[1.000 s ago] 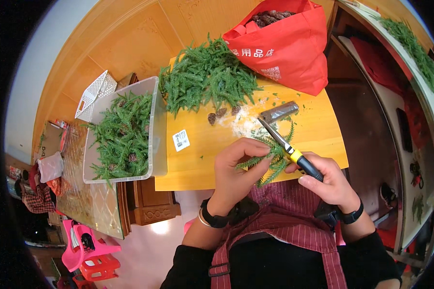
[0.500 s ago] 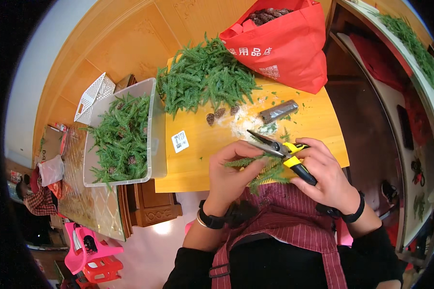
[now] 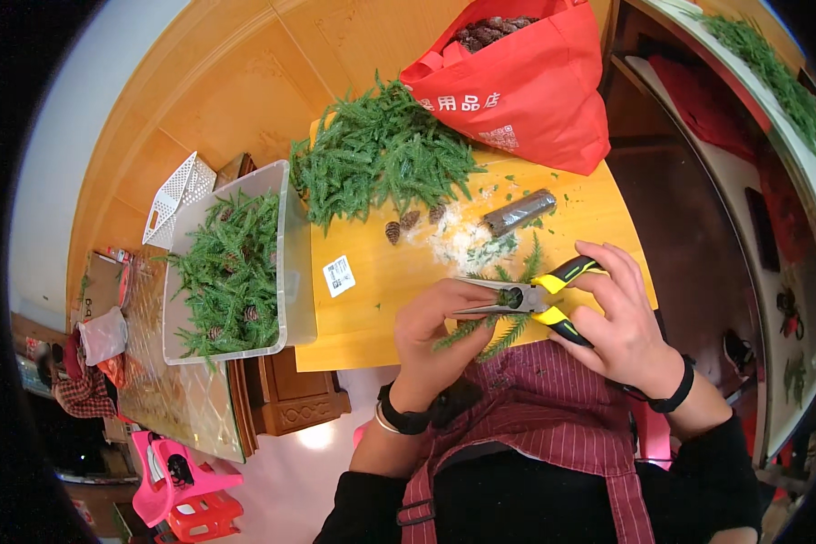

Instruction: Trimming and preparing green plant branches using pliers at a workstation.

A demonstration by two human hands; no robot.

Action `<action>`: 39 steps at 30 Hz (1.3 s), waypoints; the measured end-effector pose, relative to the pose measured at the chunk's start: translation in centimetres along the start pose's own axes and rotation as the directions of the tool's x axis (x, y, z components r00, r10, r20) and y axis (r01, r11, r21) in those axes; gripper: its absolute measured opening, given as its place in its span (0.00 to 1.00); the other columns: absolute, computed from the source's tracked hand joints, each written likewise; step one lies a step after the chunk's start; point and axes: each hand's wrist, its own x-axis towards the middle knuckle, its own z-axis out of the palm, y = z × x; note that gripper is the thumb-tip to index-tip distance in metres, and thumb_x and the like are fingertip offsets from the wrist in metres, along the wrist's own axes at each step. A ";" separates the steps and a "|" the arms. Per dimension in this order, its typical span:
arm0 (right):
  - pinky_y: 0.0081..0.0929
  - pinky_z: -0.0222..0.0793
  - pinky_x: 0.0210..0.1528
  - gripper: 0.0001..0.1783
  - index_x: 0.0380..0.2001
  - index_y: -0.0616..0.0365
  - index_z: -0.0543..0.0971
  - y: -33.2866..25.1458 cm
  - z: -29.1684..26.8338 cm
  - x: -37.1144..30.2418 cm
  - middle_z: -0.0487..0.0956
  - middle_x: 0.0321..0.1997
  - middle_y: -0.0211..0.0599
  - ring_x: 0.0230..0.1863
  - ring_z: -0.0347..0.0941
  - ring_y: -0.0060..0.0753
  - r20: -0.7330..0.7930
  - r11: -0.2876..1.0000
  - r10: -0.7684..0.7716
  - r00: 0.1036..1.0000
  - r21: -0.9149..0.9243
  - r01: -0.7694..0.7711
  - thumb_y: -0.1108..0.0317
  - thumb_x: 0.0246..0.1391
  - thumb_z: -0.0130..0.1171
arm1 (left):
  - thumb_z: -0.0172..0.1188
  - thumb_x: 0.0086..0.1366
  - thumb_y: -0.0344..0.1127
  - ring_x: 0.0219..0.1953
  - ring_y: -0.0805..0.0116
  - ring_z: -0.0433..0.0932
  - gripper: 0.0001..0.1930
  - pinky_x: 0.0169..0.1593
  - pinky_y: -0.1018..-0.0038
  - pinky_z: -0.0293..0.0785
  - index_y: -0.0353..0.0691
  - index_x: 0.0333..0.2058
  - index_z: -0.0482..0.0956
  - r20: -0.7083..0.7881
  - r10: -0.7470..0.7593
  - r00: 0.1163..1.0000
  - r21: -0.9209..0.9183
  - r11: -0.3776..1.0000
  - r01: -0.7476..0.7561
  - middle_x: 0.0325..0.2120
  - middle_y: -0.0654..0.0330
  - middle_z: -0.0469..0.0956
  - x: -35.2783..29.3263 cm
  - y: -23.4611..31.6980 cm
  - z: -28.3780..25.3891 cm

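My left hand pinches a green artificial fir sprig above the table's front edge. My right hand is wrapped round the black-and-yellow handles of long-nose pliers. The jaws are spread and straddle the sprig's stem, close to my left fingertips; the exact bite is partly hidden by needles. Behind the pliers lies a dark brown roll in shiny clear wrap, beside white flakes and green scraps. A few small pine cones rest left of the flakes.
A heap of green sprigs covers the table's back left. Behind it stands a red bag of pine cones. On the left, a translucent bin holds sprigs with cones. A white label lies on the yellow table. Someone in plaid is far left.
The pliers have opened and swung level, and their jaws now go round the sprig. My right hand's fingers have spread with the handles. The view has shifted slightly.
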 end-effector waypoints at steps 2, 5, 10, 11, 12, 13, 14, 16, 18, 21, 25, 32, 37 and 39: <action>0.53 0.59 0.49 0.16 0.18 0.59 0.69 0.0 -0.1 -0.1 0.70 0.38 0.44 0.52 0.62 0.56 -0.002 1.000 -0.011 1.000 0.008 0.011 0.65 0.31 0.66 | 0.61 0.41 0.16 0.33 0.62 0.77 0.11 0.38 0.73 0.72 0.34 0.27 0.74 0.007 0.010 1.000 0.034 0.999 -0.011 0.29 0.52 0.77 -0.1 0.1 -0.1; 0.51 0.60 0.49 0.16 0.18 0.59 0.69 0.0 -0.1 -0.1 0.71 0.36 0.43 0.51 0.63 0.55 -0.019 0.999 -0.038 0.999 0.018 0.038 0.65 0.31 0.66 | 0.62 0.41 0.17 0.32 0.63 0.76 0.10 0.37 0.74 0.71 0.34 0.25 0.74 0.006 0.048 0.999 0.100 0.994 -0.048 0.28 0.52 0.77 -0.2 0.1 -0.3; 0.47 0.62 0.48 0.12 0.21 0.58 0.70 0.2 -0.3 -0.3 0.71 0.34 0.38 0.50 0.64 0.51 0.018 0.999 -0.038 0.999 0.015 0.038 0.67 0.30 0.61 | 0.62 0.40 0.17 0.30 0.65 0.75 0.10 0.35 0.75 0.71 0.33 0.25 0.74 0.047 0.199 0.979 0.166 0.965 -0.204 0.27 0.53 0.76 -0.1 0.1 -0.4; 0.46 0.63 0.47 0.13 0.21 0.58 0.70 0.4 -0.3 -0.4 0.71 0.33 0.37 0.49 0.64 0.50 0.034 0.999 -0.042 0.999 0.024 0.041 0.68 0.29 0.61 | 0.62 0.40 0.17 0.30 0.65 0.75 0.10 0.36 0.75 0.71 0.33 0.25 0.74 0.011 0.070 0.997 0.088 0.994 -0.071 0.27 0.53 0.76 -0.2 0.4 -0.2; 0.46 0.63 0.47 0.13 0.21 0.58 0.70 0.4 -0.4 -0.4 0.71 0.33 0.37 0.49 0.64 0.50 0.034 0.999 -0.042 0.999 0.023 0.041 0.68 0.29 0.61 | 0.62 0.40 0.17 0.30 0.65 0.75 0.10 0.36 0.75 0.71 0.33 0.25 0.74 -0.015 -0.063 0.998 0.006 0.998 0.063 0.26 0.53 0.76 -0.3 0.6 -0.1; 0.45 0.63 0.46 0.13 0.22 0.58 0.71 0.5 -0.5 -0.4 0.71 0.32 0.37 0.49 0.64 0.50 0.047 0.998 -0.056 0.997 0.017 0.055 0.68 0.29 0.61 | 0.62 0.40 0.17 0.30 0.65 0.75 0.10 0.36 0.75 0.71 0.33 0.25 0.74 -0.014 -0.063 0.998 0.005 0.998 0.063 0.26 0.53 0.76 -0.3 0.6 0.0; 0.44 0.63 0.45 0.13 0.23 0.58 0.71 0.6 -0.7 -0.3 0.71 0.32 0.36 0.49 0.65 0.49 0.061 0.998 -0.070 0.996 0.010 0.070 0.69 0.28 0.61 | 0.62 0.40 0.17 0.30 0.64 0.75 0.10 0.36 0.75 0.71 0.33 0.25 0.74 -0.018 -0.055 0.998 -0.025 0.998 0.054 0.27 0.53 0.76 -0.4 0.4 0.0; 0.44 0.63 0.45 0.14 0.22 0.59 0.71 0.5 -1.2 0.2 0.71 0.32 0.37 0.47 0.65 0.50 0.078 0.996 -0.088 0.993 0.002 0.088 0.69 0.28 0.62 | 0.62 0.41 0.17 0.30 0.64 0.75 0.10 0.36 0.75 0.71 0.33 0.25 0.74 -0.026 -0.049 0.998 -0.052 0.998 0.048 0.27 0.52 0.76 -0.6 0.3 0.1; 0.43 0.63 0.45 0.14 0.22 0.61 0.71 0.4 -1.5 0.4 0.72 0.32 0.38 0.46 0.66 0.51 0.094 0.995 -0.103 0.990 -0.011 0.104 0.70 0.28 0.64 | 0.62 0.41 0.17 0.30 0.64 0.75 0.10 0.35 0.74 0.71 0.33 0.25 0.74 -0.021 0.037 0.999 0.096 0.995 -0.035 0.27 0.52 0.76 -0.5 0.2 0.2; 0.42 0.64 0.43 0.14 0.22 0.61 0.70 0.3 -1.9 0.3 0.72 0.31 0.38 0.44 0.67 0.48 0.090 0.994 -0.104 0.991 -0.019 0.106 0.71 0.27 0.63 | 0.63 0.42 0.19 0.30 0.63 0.75 0.09 0.35 0.73 0.71 0.33 0.25 0.74 0.058 0.196 0.979 0.203 0.958 -0.204 0.26 0.52 0.76 -0.1 0.1 0.0; 0.43 0.63 0.42 0.14 0.22 0.62 0.71 0.1 -2.3 0.3 0.72 0.30 0.39 0.44 0.68 0.47 0.136 0.991 -0.134 0.982 0.006 0.134 0.72 0.24 0.62 | 0.62 0.44 0.21 0.30 0.63 0.75 0.08 0.35 0.72 0.71 0.33 0.25 0.74 0.028 0.071 0.997 0.027 0.997 -0.072 0.26 0.52 0.76 -0.3 0.0 0.0; 0.40 0.62 0.45 0.13 0.25 0.59 0.70 -1.3 -3.3 0.7 0.71 0.34 0.38 0.48 0.65 0.44 0.200 0.991 -0.072 0.977 -0.100 0.093 0.70 0.31 0.58 | 0.60 0.43 0.19 0.32 0.62 0.75 0.09 0.38 0.70 0.70 0.33 0.26 0.74 0.004 0.076 0.997 -0.090 0.993 -0.075 0.27 0.52 0.77 -0.4 0.3 0.1; 0.44 0.62 0.46 0.21 0.29 0.62 0.72 -1.4 -2.9 0.6 0.71 0.36 0.42 0.48 0.65 0.49 0.215 0.997 -0.061 0.975 -0.042 0.071 0.72 0.23 0.63 | 0.60 0.43 0.18 0.33 0.61 0.76 0.09 0.39 0.69 0.71 0.33 0.26 0.74 -0.006 0.111 0.994 0.077 0.991 -0.110 0.28 0.51 0.77 -0.7 0.9 0.1; 0.44 0.62 0.47 0.22 0.29 0.62 0.72 -1.4 -2.9 0.7 0.71 0.36 0.42 0.49 0.65 0.49 0.221 0.996 -0.058 0.973 -0.048 0.071 0.72 0.22 0.63 | 0.60 0.43 0.18 0.33 0.61 0.76 0.09 0.38 0.70 0.71 0.32 0.27 0.74 -0.012 0.074 0.997 -0.009 0.997 -0.075 0.28 0.51 0.77 -0.8 0.8 0.2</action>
